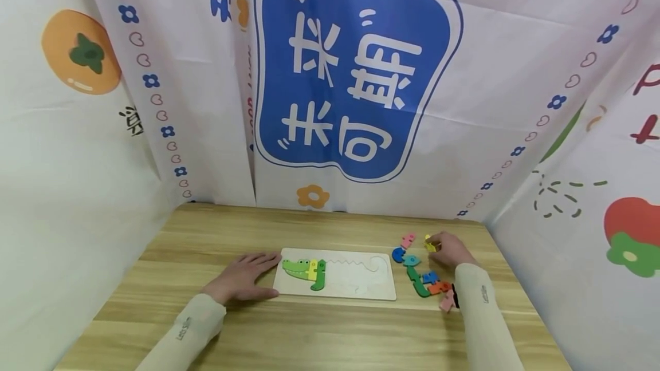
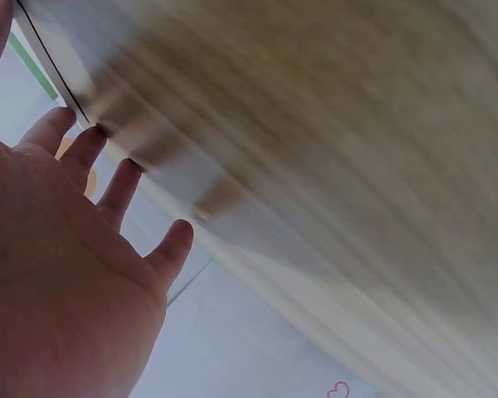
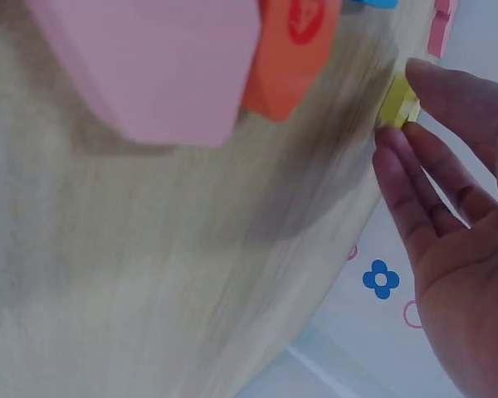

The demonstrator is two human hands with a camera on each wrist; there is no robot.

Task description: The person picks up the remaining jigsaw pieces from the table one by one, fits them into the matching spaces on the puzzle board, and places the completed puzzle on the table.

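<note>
A pale wooden puzzle board point(image 1: 350, 289) lies on the table with a green crocodile head piece point(image 1: 296, 268), a yellow piece point(image 1: 312, 269) and a green leg piece point(image 1: 319, 275) set at its left end. My left hand point(image 1: 242, 278) rests at the board's left edge, fingers spread and thumb by the near corner. To the right, my right hand point(image 1: 450, 249) pinches a yellow puzzle piece point(image 3: 396, 101) between thumb and fingertips, low over the table. Loose pieces lie beside it: a pink one point(image 1: 408, 240), a blue one point(image 1: 398, 255) and a teal one point(image 1: 412, 260).
Nearer me on the right lie a long green piece point(image 1: 417, 283), a small blue piece point(image 1: 430, 277), an orange piece point(image 1: 440, 287) and a pink piece point(image 1: 447, 301), partly under the right wrist. A printed curtain point(image 1: 216, 147) hangs behind the wooden table point(image 1: 289, 334).
</note>
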